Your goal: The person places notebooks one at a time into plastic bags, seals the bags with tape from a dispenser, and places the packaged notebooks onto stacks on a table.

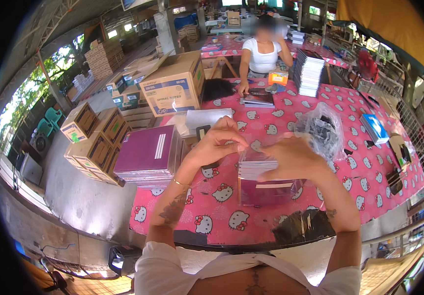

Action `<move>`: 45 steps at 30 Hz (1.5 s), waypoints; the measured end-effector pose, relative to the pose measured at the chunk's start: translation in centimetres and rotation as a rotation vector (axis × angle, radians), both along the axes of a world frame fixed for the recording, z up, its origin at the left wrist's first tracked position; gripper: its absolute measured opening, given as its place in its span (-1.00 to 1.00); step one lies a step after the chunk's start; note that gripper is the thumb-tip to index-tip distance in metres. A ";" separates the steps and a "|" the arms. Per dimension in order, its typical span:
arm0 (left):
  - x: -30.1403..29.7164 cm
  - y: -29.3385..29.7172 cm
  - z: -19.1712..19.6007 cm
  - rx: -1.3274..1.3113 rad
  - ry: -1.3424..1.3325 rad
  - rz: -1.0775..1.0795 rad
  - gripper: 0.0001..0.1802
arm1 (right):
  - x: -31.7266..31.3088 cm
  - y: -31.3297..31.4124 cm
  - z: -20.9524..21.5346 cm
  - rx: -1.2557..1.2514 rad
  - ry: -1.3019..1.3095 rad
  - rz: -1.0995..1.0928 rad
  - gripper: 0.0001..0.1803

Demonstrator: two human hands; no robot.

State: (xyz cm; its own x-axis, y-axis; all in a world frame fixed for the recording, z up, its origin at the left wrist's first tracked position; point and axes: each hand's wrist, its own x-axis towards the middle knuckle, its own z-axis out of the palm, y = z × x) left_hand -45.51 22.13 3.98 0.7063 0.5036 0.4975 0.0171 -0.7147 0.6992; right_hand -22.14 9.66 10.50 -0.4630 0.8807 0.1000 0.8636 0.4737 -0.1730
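A bundle of purple notebooks (266,192) with white page edges stands in front of me on the table, in what looks like clear plastic. My right hand (295,158) is over its right side, with thumb and fingers spread apart. Just left of the bundle's top, my left hand (220,141) is raised with thumb and fingertips pinched together. Whatever is between those fingertips is too small or too clear to make out. A tall stack of purple notebooks (145,150) is beside my left forearm.
The table has a pink patterned cover (221,192). A crumpled clear plastic bag (322,130) lies right of my hands. Brown cartons (172,88) stand at the left. Across the table, a person in a white top (262,56) touches dark notebooks (259,98) near a tall book stack (310,73).
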 end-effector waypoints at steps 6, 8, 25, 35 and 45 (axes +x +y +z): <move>4.2 -0.3 -0.5 0.187 0.147 -0.071 -0.86 | 3.1 -6.0 -3.1 -0.041 -0.083 0.104 -0.80; 5.5 -1.0 -1.5 0.269 0.176 -0.040 -0.87 | 4.1 -7.9 -3.2 0.412 0.047 0.153 -0.68; 9.4 -2.1 -5.7 0.291 0.110 -0.006 -0.93 | 10.3 -4.2 -12.9 0.083 0.273 0.141 -0.25; 10.8 -1.8 -7.3 0.172 0.494 0.315 -0.07 | 7.2 -3.1 -9.5 0.171 0.553 0.089 -0.57; 10.7 -0.4 -7.1 0.026 0.214 0.146 -0.14 | 7.8 -2.4 -0.4 -0.158 0.942 0.188 -0.75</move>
